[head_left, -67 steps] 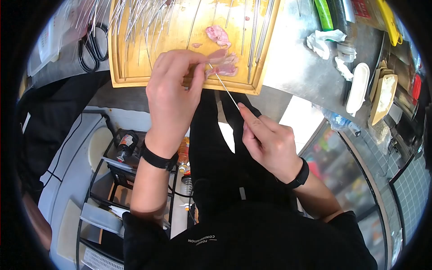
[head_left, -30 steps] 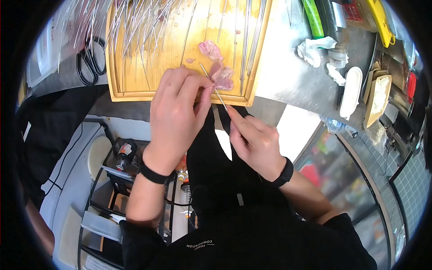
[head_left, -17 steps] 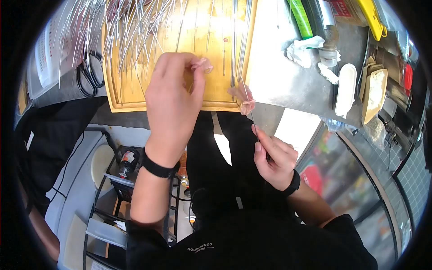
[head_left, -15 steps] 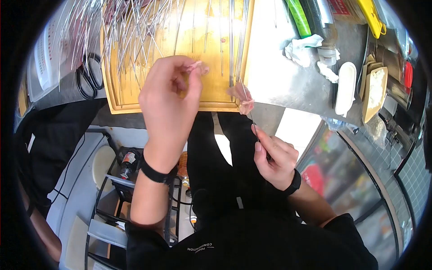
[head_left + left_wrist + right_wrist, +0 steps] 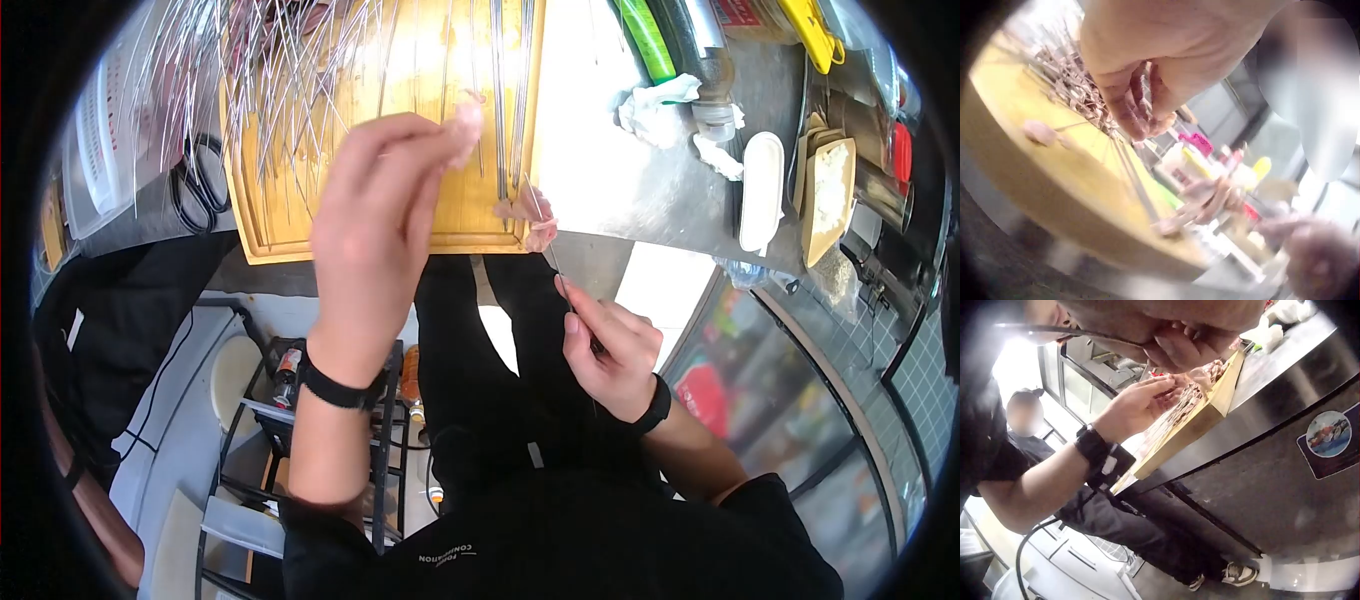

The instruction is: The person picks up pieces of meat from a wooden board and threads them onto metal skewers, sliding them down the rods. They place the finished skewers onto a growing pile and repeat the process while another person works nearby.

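Note:
In the head view the left hand [image 5: 375, 220] is raised over the wooden board [image 5: 430, 243], pinching a piece of raw meat [image 5: 466, 133] between thumb and fingers. The right hand [image 5: 612, 350] grips the lower end of a thin metal skewer [image 5: 560, 276], which points up and left. Pieces of meat [image 5: 540, 232] are threaded on that skewer near its tip, at the board's near right corner. In the right wrist view the left hand [image 5: 1138, 406] shows beyond the right hand [image 5: 1179, 328]. The left wrist view is blurred.
Many metal skewers [image 5: 300, 90] lie in a tangle on the board's left side, and several straight ones [image 5: 500, 110] along its right. Black-handled scissors [image 5: 195, 190] lie left of the board. Crumpled tissue [image 5: 655, 112] and a white tray [image 5: 762, 192] sit on the metal counter.
The meat on the skewer has left the board's surface, and the right hand has moved right and down. The left hand, earlier beside that meat, now holds a separate piece.

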Demonstrator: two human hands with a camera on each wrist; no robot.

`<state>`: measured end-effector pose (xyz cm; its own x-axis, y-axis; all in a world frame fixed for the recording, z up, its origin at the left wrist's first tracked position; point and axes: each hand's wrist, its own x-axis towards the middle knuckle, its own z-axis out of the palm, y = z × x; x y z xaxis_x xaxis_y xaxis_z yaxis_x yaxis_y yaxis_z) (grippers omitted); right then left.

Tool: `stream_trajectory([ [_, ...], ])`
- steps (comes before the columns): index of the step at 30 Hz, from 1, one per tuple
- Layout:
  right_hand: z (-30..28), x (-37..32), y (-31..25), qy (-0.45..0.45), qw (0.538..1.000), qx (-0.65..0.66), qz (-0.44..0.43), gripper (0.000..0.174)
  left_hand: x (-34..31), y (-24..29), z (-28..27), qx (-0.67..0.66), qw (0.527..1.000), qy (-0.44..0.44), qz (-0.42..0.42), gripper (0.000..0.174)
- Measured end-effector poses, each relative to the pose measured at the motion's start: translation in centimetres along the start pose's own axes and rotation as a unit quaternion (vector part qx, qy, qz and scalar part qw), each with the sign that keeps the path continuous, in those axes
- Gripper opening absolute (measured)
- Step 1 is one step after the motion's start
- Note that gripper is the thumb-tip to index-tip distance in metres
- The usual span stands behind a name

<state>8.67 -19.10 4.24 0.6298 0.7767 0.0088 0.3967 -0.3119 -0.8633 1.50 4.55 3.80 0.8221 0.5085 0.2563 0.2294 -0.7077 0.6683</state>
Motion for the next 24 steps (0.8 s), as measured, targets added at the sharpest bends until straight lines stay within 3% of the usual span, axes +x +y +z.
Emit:
stream_trajectory([
  [1,-0.1,0.0,-0.1,-0.001,1.000,0.001,-0.001,0.041,-0.8,-0.8,0.2,-0.005,0.999,-0.039,0.022,0.036],
  [5,-0.5,0.3,0.0,-0.039,0.999,-0.016,0.019,0.040,-2.5,-1.4,-0.4,0.083,0.993,-0.083,0.016,0.025],
  [7,-0.3,0.5,0.0,-0.057,0.998,-0.020,0.020,0.040,-3.1,-0.9,-0.5,0.040,0.996,-0.028,-0.080,0.026],
  [10,0.1,1.1,-0.2,-0.075,0.996,-0.044,0.018,0.040,-3.2,-0.5,0.1,0.046,0.990,-0.009,-0.132,0.018],
  [14,0.6,2.0,-0.1,-0.097,0.993,-0.063,-0.004,0.040,-2.9,-0.4,1.2,0.110,0.981,-0.012,-0.158,0.016],
  [24,1.0,3.5,-1.3,-0.170,0.975,-0.137,-0.029,0.039,-3.2,0.0,0.7,0.086,0.974,0.007,-0.212,0.012],
])
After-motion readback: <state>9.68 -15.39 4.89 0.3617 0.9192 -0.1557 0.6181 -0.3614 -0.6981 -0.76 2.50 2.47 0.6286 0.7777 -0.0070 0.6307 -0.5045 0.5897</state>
